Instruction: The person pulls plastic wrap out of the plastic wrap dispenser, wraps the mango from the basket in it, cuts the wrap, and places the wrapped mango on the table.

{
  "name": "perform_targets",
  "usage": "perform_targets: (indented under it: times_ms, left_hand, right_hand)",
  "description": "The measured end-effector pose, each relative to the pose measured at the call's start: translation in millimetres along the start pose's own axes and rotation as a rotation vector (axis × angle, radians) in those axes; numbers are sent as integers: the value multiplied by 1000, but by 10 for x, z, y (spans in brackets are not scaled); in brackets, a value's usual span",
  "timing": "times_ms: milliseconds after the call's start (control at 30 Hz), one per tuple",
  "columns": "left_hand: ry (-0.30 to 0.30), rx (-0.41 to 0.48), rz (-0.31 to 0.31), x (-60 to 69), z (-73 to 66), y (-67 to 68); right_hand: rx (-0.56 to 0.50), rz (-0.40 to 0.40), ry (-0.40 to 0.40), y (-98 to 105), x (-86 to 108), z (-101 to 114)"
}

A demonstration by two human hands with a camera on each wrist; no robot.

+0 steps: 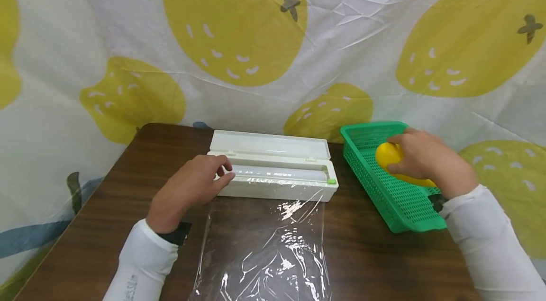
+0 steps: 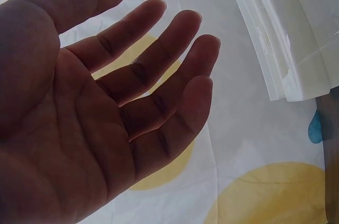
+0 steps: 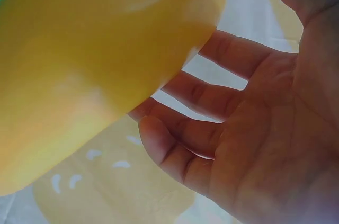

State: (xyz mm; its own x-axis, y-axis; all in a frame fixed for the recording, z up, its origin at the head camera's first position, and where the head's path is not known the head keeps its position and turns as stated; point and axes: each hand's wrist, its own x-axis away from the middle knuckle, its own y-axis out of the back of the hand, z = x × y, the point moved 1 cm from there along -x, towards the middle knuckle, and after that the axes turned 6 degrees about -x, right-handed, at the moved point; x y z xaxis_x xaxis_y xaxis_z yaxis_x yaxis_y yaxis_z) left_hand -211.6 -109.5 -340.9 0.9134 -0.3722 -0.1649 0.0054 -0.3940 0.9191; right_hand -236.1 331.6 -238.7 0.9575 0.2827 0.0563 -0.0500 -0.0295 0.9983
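Observation:
My right hand (image 1: pixel 431 156) grips a smooth, elongated yellow fruit (image 1: pixel 388 156) above the green basket (image 1: pixel 371 192). In the right wrist view the fruit (image 3: pixel 100 65) fills the upper left, with fingers behind it; its exact kind is unclear. My left hand (image 1: pixel 194 187) holds nothing. Its fingers are loosely bent, near the left end of a white cling film dispenser (image 1: pixel 273 191). The dispenser's lid (image 1: pixel 268 143) is raised, and a roll (image 1: pixel 277 173) lies inside. Clear cling film (image 1: pixel 264 249) stretches from it over the table toward me.
The dark wooden table (image 1: pixel 128 173) ends at a rounded back left corner. Behind it hangs a white cloth (image 1: pixel 341 31) printed with yellow fruits. A small green piece (image 1: pixel 332 181) sits at the dispenser's right end.

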Motion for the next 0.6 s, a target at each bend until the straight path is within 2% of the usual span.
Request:
perform_targets:
  times_ms: [200,600]
  left_hand:
    - [24,11,28,0,2,-24]
    - [19,13,28,-5,-6,-23]
  right_hand:
    - [24,-55,44,51,66,160]
    - [49,-173,151,87,144,472]
